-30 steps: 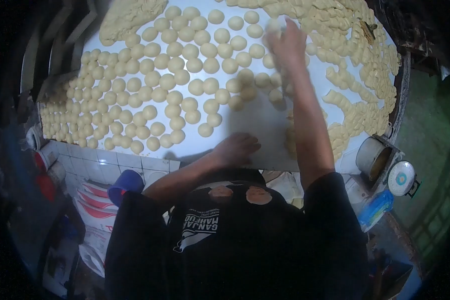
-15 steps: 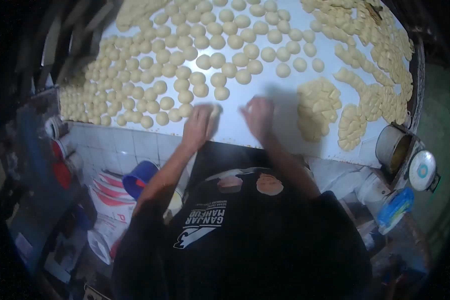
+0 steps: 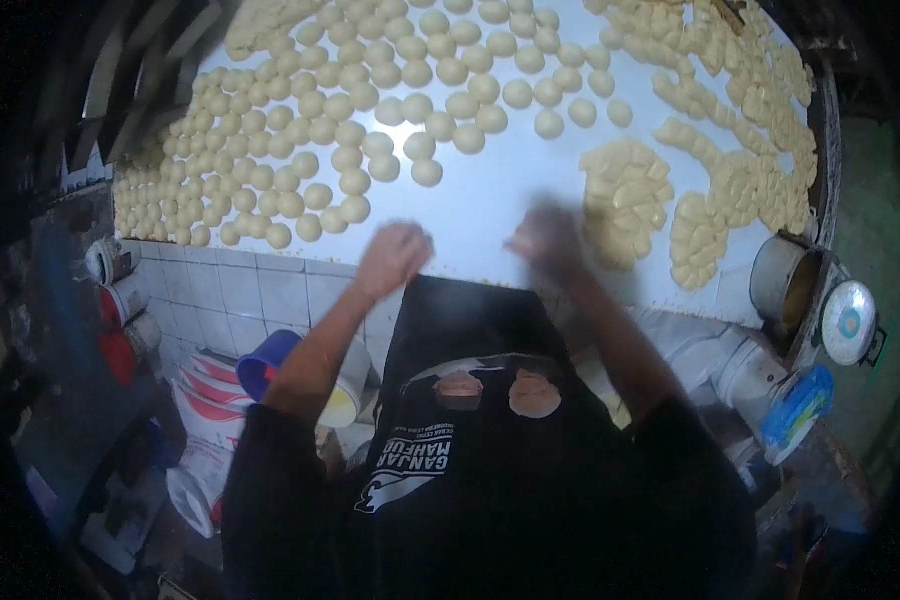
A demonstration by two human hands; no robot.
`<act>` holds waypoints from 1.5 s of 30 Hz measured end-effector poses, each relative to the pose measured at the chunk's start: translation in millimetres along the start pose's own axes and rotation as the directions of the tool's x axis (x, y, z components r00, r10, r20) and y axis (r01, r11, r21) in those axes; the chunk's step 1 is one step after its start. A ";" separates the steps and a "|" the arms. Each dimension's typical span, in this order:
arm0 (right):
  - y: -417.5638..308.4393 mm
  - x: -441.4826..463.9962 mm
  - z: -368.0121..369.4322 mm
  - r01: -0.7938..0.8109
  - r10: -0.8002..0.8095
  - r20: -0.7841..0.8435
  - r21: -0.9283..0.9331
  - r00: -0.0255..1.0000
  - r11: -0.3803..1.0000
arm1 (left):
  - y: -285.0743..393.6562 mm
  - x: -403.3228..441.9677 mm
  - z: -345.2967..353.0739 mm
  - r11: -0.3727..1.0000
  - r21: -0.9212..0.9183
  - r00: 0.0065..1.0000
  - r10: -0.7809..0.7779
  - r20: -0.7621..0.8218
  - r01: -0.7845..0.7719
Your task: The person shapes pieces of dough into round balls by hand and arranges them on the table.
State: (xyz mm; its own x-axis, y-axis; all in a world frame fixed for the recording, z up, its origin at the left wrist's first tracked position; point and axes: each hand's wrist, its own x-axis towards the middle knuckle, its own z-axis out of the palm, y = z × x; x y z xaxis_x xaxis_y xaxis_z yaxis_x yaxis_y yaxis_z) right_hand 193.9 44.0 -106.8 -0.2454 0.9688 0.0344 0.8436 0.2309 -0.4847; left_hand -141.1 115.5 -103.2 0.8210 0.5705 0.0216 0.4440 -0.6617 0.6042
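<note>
Near the front edge of the white tabletop, my left hand [image 3: 397, 256] is closed with its fingers curled under. Whatever lies inside it is hidden. The closest dough ball [image 3: 354, 209] sits just beyond it, at the end of rows of smooth, round, pale yellow balls. My right hand [image 3: 548, 240] is smeared by motion, so its fingers and anything in them do not show clearly. It is over the table, just left of a flat patch of cut dough pieces [image 3: 625, 205]. A second cluster of cut dough [image 3: 700, 240] lies farther right.
Dough balls cover the left and back of the white table [image 3: 490, 200]. More cut dough strips [image 3: 715, 115] fill its right side. A metal pot [image 3: 782, 278] stands by the right corner. Below the left edge are a blue bucket [image 3: 267, 360] and a printed sack [image 3: 210, 395].
My right hand has moved right, towards the cut dough patch. My left hand has come slightly nearer the table edge, and the dough piece seen at its fingertips no longer shows. The view has shifted slightly.
</note>
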 end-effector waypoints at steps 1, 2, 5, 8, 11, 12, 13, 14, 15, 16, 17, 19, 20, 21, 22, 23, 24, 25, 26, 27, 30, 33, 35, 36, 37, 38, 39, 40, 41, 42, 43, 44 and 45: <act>7.1 6.0 -7.3 -0.110 0.138 0.276 -0.114 0.951 0.987 | -4.6 17.3 -1.9 0.993 0.110 0.997 -0.048 -0.059 0.054; -1.9 27.0 -1.7 -0.017 -0.011 -0.254 -0.106 0.967 0.994 | 10.2 47.9 -2.1 0.965 0.186 0.960 -0.139 -0.242 0.186; -45.8 40.5 20.7 -0.208 0.206 -0.309 0.028 0.928 0.978 | 54.0 58.3 41.6 0.958 -0.015 0.916 -0.278 -0.290 0.286; -27.8 -4.6 12.9 0.070 -0.056 -0.318 0.030 0.946 0.997 | 32.2 11.0 22.9 0.998 -0.048 0.943 -0.054 -0.329 0.041; -1.5 21.1 -6.9 -0.157 0.223 0.272 -0.244 0.936 0.957 | -0.9 27.1 -5.9 0.977 0.119 0.953 -0.138 -0.269 0.175; -1.9 31.2 1.3 -0.070 0.028 -0.174 -0.243 0.984 0.967 | 10.3 51.2 -7.8 0.936 0.167 0.912 -0.244 -0.331 0.311; -21.5 39.5 7.1 -0.183 0.147 -0.282 -0.105 0.948 0.978 | 31.2 66.3 6.7 0.918 0.072 0.844 -0.326 -0.426 0.391; -33.7 53.1 7.8 -0.268 0.263 -0.385 0.041 0.885 0.962 | 43.6 81.8 11.9 0.892 -0.022 0.756 -0.395 -0.523 0.451; -40.9 37.9 13.1 -0.209 0.214 -0.324 0.051 0.921 0.977 | 49.5 66.0 25.4 0.900 0.000 0.810 -0.392 -0.436 0.436; -47.0 15.4 22.8 -0.144 0.154 -0.273 0.057 0.949 0.988 | 50.0 42.8 33.8 0.939 0.026 0.885 -0.313 -0.344 0.342; -37.5 -5.5 20.6 0.063 -0.041 -0.268 0.076 0.963 0.995 | 41.8 18.7 36.7 0.973 0.005 0.909 -0.212 -0.358 0.229; -0.6 -9.0 14.6 -0.067 0.067 0.009 0.048 0.998 0.997 | 12.2 1.6 13.9 0.984 0.074 0.933 -0.131 -0.336 0.165; 5.8 4.9 -1.5 -0.063 0.125 0.246 -0.246 0.961 0.967 | -0.8 -0.7 5.7 0.965 0.153 0.944 -0.164 -0.287 0.214; 17.3 8.3 10.9 -0.012 0.000 -0.037 -0.311 0.999 0.950 | -3.5 16.3 3.8 0.889 0.262 0.904 -0.289 -0.314 0.375; -4.5 32.3 -17.8 -0.079 0.055 -0.340 -0.055 0.939 0.995 | 10.7 39.8 -2.9 0.906 0.105 0.840 -0.332 -0.430 0.411; -16.1 41.1 -5.0 -0.191 0.172 -0.347 -0.021 0.922 0.981 | 29.3 53.3 8.4 0.891 0.084 0.794 -0.351 -0.497 0.446; -23.7 38.7 8.2 -0.304 0.289 -0.350 0.012 0.891 0.952 | 48.8 54.3 12.9 0.877 0.059 0.743 -0.366 -0.560 0.476; -31.1 19.7 18.3 -0.254 0.253 -0.346 0.043 0.904 0.966 | 50.1 33.1 30.5 0.885 0.021 0.814 -0.418 -0.403 0.465; -40.7 0.3 21.7 -0.200 0.212 -0.348 0.069 0.913 0.977 | 56.4 11.0 35.1 0.945 0.028 0.862 -0.286 -0.420 0.327; -40.2 -19.0 7.5 -0.138 0.163 -0.276 0.108 0.947 0.984 | 52.0 -10.1 32.9 0.963 -0.006 0.886 -0.250 -0.390 0.269; -10.7 -14.4 -33.2 -0.226 0.265 -0.129 0.255 0.956 0.940 | 25.5 -23.9 -7.0 0.960 -0.041 0.936 -0.280 -0.211 0.278; -3.8 65.7 -126.4 -0.537 0.532 0.135 0.394 0.836 0.746 | 22.2 65.8 -89.3 0.768 -0.490 0.861 -0.504 -0.068 0.412; 28.2 130.5 -159.9 -0.472 0.502 -0.070 0.251 0.862 0.845 | 14.5 151.0 -123.8 0.782 -0.546 0.855 -0.475 -0.209 0.301; 33.9 159.7 -173.6 -0.406 0.501 -0.274 0.335 0.821 0.850 | 5.1 191.8 -130.7 0.839 -0.521 0.847 -0.387 -0.365 0.159; 42.4 181.5 -179.5 -0.327 0.496 -0.462 0.399 0.735 0.857 | 7.7 237.5 -150.7 0.878 -0.474 0.852 -0.303 -0.427 0.075; 67.3 196.9 -171.4 -0.343 0.507 -0.455 0.396 0.732 0.852 | 14.5 282.6 -170.4 0.905 -0.426 0.849 -0.219 -0.482 -0.009; 98.1 209.1 -156.5 -0.384 0.321 -0.574 0.012 0.754 0.923 | 15.7 322.6 -179.1 0.912 -0.404 0.841 -0.163 -0.515 -0.070; 120.0 213.0 -141.7 -0.391 0.097 -0.607 -0.374 0.789 0.841 | 16.8 357.8 -183.3 0.917 -0.375 0.827 -0.105 -0.552 -0.134; 124.0 215.1 -137.5 -0.376 0.036 -0.640 -0.403 0.768 0.834 | 24.1 387.6 -183.7 0.855 -0.514 0.866 -0.208 -0.455 -0.065; 127.7 217.3 -133.7 -0.364 -0.024 -0.670 -0.434 0.742 0.824 | 11.3 413.6 -173.8 0.813 -0.581 0.883 -0.252 -0.395 -0.028; 105.7 214.9 -143.9 -0.360 0.188 -0.602 -0.179 0.776 0.915 | -1.6 439.2 -163.5 0.766 -0.643 0.895 -0.295 -0.333 0.013; 79.2 202.0 -146.8 -0.386 0.383 -0.466 0.094 0.797 0.918 | -34.5 467.5 -131.5 0.877 -0.479 0.932 -0.138 -0.336 -0.043; 51.9 181.7 -139.3 -0.394 0.448 -0.355 0.217 0.821 0.893 | -48.3 477.5 -103.1 0.944 -0.305 0.953 0.030 -0.300 -0.126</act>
State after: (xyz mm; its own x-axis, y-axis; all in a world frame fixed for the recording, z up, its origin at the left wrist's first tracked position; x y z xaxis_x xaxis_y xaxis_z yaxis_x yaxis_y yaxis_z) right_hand 259.6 244.5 -4.0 0.3458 0.9305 0.1211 0.7464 -0.1945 -0.6364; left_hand 192.4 470.1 -40.0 0.6882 0.6703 0.2776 0.2066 -0.5479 0.8107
